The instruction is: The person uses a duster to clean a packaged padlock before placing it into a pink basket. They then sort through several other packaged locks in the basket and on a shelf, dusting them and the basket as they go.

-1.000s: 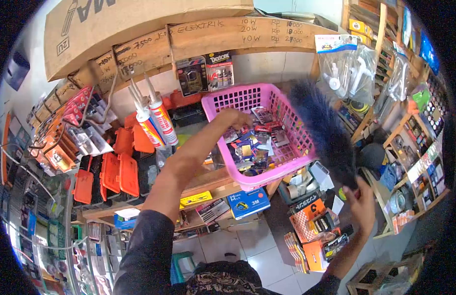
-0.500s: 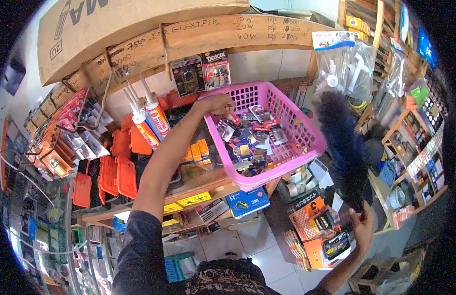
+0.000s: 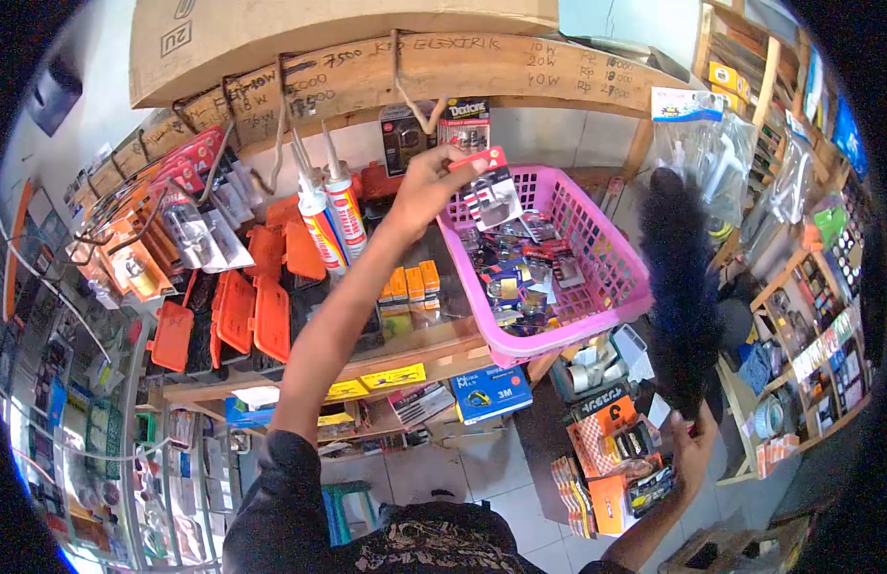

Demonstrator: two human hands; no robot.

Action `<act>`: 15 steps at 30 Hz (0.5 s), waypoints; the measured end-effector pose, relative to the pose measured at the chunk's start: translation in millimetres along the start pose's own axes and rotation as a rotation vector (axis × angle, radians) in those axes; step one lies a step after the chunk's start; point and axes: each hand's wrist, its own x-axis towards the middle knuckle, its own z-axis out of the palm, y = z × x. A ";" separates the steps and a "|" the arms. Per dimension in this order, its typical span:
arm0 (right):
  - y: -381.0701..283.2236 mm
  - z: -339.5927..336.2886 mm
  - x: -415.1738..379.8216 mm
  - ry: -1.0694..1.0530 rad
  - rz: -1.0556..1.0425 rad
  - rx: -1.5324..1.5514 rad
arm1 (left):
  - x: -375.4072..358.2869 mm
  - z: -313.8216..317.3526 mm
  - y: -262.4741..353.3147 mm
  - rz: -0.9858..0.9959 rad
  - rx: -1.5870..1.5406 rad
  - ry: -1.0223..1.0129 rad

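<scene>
My left hand (image 3: 429,189) pinches the top corner of a red-and-black carded pack (image 3: 493,196). A silvery item, perhaps a padlock, shows on its front. The pack hangs over the near-left rim of a pink plastic basket (image 3: 568,333). Inside the basket lie several more small carded packs (image 3: 525,277), some with brass-coloured bodies. On the right, my right hand (image 3: 692,448) is wrapped round the lower end of a dark fluffy duster (image 3: 680,277), which stands upright beside the basket. Its handle is mostly hidden by my fingers.
Left of the basket stand sealant tubes (image 3: 321,225), open orange cases (image 3: 271,316) and small orange boxes (image 3: 410,282). Wire hooks stick out from a wooden price board (image 3: 463,59). Below sit a blue 3M box (image 3: 491,393) and orange-backed packs (image 3: 606,430). Bagged goods (image 3: 721,148) hang at right.
My left hand has risen out of the basket, lifting a carded pack with it. The view has shifted, moving the scene rightward. My right hand still grips the duster.
</scene>
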 end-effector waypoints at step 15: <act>32.0 142.4 -55.5 -0.773 -0.026 0.277 | -328.7 -20.8 -17.9 -0.647 -1.378 0.651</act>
